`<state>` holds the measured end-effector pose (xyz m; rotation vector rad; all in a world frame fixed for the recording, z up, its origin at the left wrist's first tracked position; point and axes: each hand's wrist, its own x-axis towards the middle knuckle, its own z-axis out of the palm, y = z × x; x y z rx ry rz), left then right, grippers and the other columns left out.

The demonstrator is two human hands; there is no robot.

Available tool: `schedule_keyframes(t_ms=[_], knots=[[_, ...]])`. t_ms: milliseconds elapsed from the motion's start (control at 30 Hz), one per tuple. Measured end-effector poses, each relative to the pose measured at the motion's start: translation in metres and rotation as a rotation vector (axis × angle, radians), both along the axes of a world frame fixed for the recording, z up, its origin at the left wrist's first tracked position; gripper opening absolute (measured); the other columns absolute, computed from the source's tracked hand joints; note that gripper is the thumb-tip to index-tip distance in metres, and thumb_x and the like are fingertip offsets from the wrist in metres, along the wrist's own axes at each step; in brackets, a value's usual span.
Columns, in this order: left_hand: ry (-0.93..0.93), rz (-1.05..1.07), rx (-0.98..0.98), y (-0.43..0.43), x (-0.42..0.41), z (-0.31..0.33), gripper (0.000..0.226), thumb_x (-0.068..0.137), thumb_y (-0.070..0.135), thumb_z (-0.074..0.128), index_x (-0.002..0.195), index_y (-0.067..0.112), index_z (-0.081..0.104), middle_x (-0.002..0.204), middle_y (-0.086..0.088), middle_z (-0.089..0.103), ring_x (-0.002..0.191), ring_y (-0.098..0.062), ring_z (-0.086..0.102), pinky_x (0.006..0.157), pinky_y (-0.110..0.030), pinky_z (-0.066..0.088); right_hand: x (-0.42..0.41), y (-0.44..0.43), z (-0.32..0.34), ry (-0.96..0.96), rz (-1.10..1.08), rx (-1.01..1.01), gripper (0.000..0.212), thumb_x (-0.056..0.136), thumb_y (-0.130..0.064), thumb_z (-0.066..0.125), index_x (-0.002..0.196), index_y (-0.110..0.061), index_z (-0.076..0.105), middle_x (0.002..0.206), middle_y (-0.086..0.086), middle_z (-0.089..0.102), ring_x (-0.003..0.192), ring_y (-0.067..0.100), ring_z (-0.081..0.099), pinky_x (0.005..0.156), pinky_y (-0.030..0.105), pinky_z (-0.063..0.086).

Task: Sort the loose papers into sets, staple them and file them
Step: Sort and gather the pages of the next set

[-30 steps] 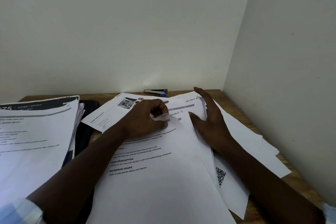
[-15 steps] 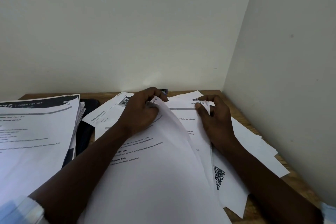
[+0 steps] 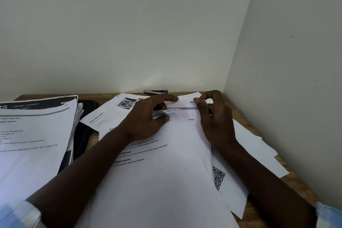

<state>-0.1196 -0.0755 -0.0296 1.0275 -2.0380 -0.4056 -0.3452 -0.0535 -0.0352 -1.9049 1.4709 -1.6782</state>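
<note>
Head view: loose white printed paper sheets (image 3: 166, 181) lie under both hands, long axis pointing away from the person. Left hand (image 3: 148, 116) pinches the top sheet's curled far edge. Right hand (image 3: 216, 120) pinches a far corner. Silver metal stapler (image 3: 156, 91) lies just beyond, nearer the left hand.

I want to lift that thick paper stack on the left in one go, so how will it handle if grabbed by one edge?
The paper stack holds many sheets, so it is probably heavy and would sag from one edge. Its right edges are fanned, so sheets would likely slide apart. It seems to overlap a dark object, which might shift.
</note>
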Motion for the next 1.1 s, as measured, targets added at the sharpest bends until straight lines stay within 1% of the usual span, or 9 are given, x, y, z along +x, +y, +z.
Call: schedule_keyframes(t_ms=[133,267,400,500,600,733,867,967,1100], knots=[[0.008,0.004,-0.024,0.003,-0.002,0.005,0.067,0.082,0.022,0.074,0.143,0.042,0.054,0.091,0.016,0.062,0.093,-0.003,0.06,0.089,-0.021,0.046,0.001,0.006,0.003,0.058,0.047,0.01,0.016,0.104,-0.03,0.059,0.094,-0.022,0.05,0.049,-0.009,0.048,0.043,0.013,0.039,0.048,0.02,0.024],[0.036,0.067,-0.091,0.007,-0.003,0.007,0.032,0.079,0.034,0.073,0.11,0.028,0.075,0.098,0.012,0.072,0.092,-0.004,0.061,0.087,-0.041,0.052,0.001,0.005,0.0,-0.02,0.145,0.069,0.021,0.101,-0.034,0.066,0.087,-0.025,0.053,0.058,-0.002,0.05,0.051,0.011,0.037,0.054,0.029,0.029],[0.036,0.115,-0.134,0.006,-0.004,0.006,0.023,0.077,0.036,0.075,0.096,0.023,0.075,0.094,0.006,0.069,0.089,-0.01,0.06,0.084,-0.041,0.051,0.001,0.003,-0.001,-0.188,0.226,0.157,0.035,0.102,-0.048,0.058,0.084,-0.018,0.059,0.069,-0.002,0.052,0.065,0.012,0.044,0.064,0.031,0.034],[0.037,0.087,-0.16,0.004,-0.001,0.007,0.015,0.077,0.033,0.079,0.087,0.036,0.068,0.097,0.011,0.064,0.093,-0.008,0.064,0.084,-0.035,0.051,0.001,0.001,0.001,-0.281,0.273,0.284,0.052,0.102,-0.064,0.044,0.089,-0.02,0.07,0.083,0.0,0.067,0.078,0.019,0.056,0.072,0.034,0.039],[0.061,0.036,-0.185,0.003,0.002,0.007,0.018,0.074,0.021,0.082,0.081,0.03,0.068,0.096,0.01,0.069,0.097,-0.008,0.069,0.084,-0.033,0.052,-0.001,0.002,0.005,-0.356,0.309,0.349,0.036,0.105,-0.047,0.052,0.094,-0.022,0.076,0.085,-0.004,0.071,0.082,0.015,0.062,0.077,0.032,0.043],[0.037,0.031,-0.196,0.002,0.003,0.008,0.012,0.07,0.017,0.074,0.08,0.022,0.069,0.09,0.013,0.073,0.091,0.003,0.066,0.082,-0.02,0.049,-0.005,-0.001,0.003,-0.316,0.365,0.388,0.015,0.094,-0.039,0.07,0.104,-0.029,0.076,0.087,0.024,0.062,0.079,0.023,0.056,0.071,0.038,0.041],[-0.014,0.08,-0.236,0.001,0.004,0.007,0.015,0.074,0.019,0.071,0.088,0.021,0.071,0.087,0.016,0.068,0.084,-0.004,0.059,0.077,-0.029,0.045,-0.011,-0.007,-0.001,-0.201,0.35,0.308,0.038,0.089,-0.009,0.079,0.12,-0.028,0.068,0.099,-0.014,0.074,0.096,0.005,0.068,0.089,0.03,0.051],[-0.087,0.158,-0.245,-0.002,0.006,0.005,0.038,0.078,0.032,0.054,0.111,0.022,0.071,0.096,0.009,0.063,0.09,-0.015,0.05,0.079,-0.035,0.04,-0.013,-0.007,-0.005,-0.252,0.319,0.328,0.033,0.089,-0.01,0.079,0.113,-0.033,0.072,0.095,-0.011,0.072,0.079,0.007,0.064,0.077,0.029,0.049],[-0.036,0.131,-0.262,0.001,0.002,0.01,0.025,0.073,0.03,0.05,0.084,0.024,0.072,0.085,0.004,0.058,0.085,-0.02,0.052,0.073,-0.041,0.043,-0.015,-0.008,-0.006,-0.292,0.221,0.284,0.015,0.089,-0.017,0.08,0.097,-0.029,0.075,0.066,0.001,0.055,0.062,0.017,0.049,0.057,0.037,0.043]])
